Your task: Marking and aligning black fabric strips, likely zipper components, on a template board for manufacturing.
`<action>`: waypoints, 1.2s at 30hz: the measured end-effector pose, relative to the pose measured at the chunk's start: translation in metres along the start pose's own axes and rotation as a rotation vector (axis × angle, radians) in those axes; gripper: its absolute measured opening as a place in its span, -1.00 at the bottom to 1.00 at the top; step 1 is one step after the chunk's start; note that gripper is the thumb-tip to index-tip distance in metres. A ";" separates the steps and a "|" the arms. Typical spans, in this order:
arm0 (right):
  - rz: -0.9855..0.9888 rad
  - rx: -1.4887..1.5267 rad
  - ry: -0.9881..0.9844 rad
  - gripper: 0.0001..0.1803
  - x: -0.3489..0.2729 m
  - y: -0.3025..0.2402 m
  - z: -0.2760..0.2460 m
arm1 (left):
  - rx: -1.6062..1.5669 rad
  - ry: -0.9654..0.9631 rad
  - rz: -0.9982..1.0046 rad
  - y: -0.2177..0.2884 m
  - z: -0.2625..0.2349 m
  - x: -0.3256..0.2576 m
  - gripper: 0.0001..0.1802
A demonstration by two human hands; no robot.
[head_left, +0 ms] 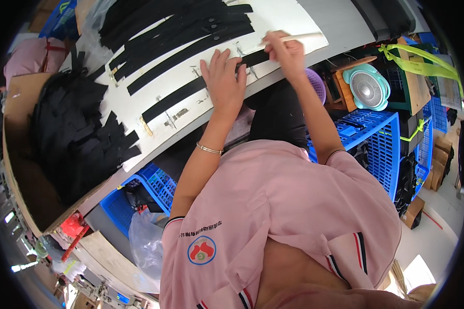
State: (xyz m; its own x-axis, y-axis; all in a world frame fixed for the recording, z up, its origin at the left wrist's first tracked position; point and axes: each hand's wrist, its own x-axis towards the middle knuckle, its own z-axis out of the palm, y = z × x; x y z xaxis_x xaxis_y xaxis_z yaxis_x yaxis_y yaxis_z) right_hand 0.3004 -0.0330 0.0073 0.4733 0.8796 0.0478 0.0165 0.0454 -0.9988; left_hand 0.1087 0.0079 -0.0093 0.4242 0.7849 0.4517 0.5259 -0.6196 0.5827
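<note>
A long black fabric strip [175, 100] lies slantwise along the near edge of a white board [288, 18]. My left hand [224, 82] is open on it, fingers spread and pressing the strip against the board. Toward the strip's right end, my right hand [287, 54] is closed around a slim whitish pen-like stick [307, 37], whose back end points right. Its tip is hidden by my fingers. Just beyond my hands, several more black strips [175, 59] lie side by side, some with small round dark spots.
On the left, a cardboard box [20, 98] holds a heap of black strips [72, 134]. A pink bundle [33, 59] sits behind it. To the right are a teal fan [367, 87], a purple basket [315, 85] and blue crates [381, 149]. Clear plastic [147, 242] hangs below the table.
</note>
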 end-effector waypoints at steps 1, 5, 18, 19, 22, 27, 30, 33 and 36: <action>-0.174 -0.012 0.081 -0.74 0.006 0.001 -0.008 | 0.014 -0.007 0.006 -0.002 0.001 0.000 -0.78; -0.359 -0.636 0.201 -0.61 0.019 0.000 -0.052 | -0.008 0.043 0.043 -0.001 0.002 -0.002 -0.73; -0.523 -1.188 0.120 -0.60 0.016 0.027 -0.058 | 0.289 0.348 -0.287 -0.092 -0.130 -0.071 -0.59; -0.541 -1.185 0.125 -0.61 0.014 0.029 -0.058 | 0.299 0.349 -0.317 -0.096 -0.133 -0.071 -0.56; -0.533 -1.200 0.169 -0.61 0.005 0.035 -0.057 | 0.359 0.272 -0.312 -0.100 -0.132 -0.066 -0.48; -0.486 -1.199 0.222 -0.64 -0.009 0.036 -0.055 | 0.309 0.309 -0.324 -0.112 -0.134 -0.061 -0.47; -0.464 -1.139 0.191 -0.65 -0.007 0.034 -0.057 | 0.336 0.227 -0.350 -0.114 -0.134 -0.065 -0.46; -0.475 -1.205 0.165 -0.66 -0.002 0.035 -0.060 | 0.323 0.210 -0.333 -0.109 -0.135 -0.071 -0.44; -0.510 -1.227 0.148 -0.64 -0.002 0.035 -0.061 | 0.284 0.216 -0.352 -0.100 -0.136 -0.073 -0.43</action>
State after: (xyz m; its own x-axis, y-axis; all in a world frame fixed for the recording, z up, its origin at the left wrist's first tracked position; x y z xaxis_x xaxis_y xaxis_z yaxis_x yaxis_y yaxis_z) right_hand 0.3538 -0.0620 -0.0284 0.2663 0.8289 0.4919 0.9576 -0.1690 -0.2335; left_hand -0.0749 0.0143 -0.0092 0.0389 0.9122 0.4078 0.8023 -0.2718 0.5314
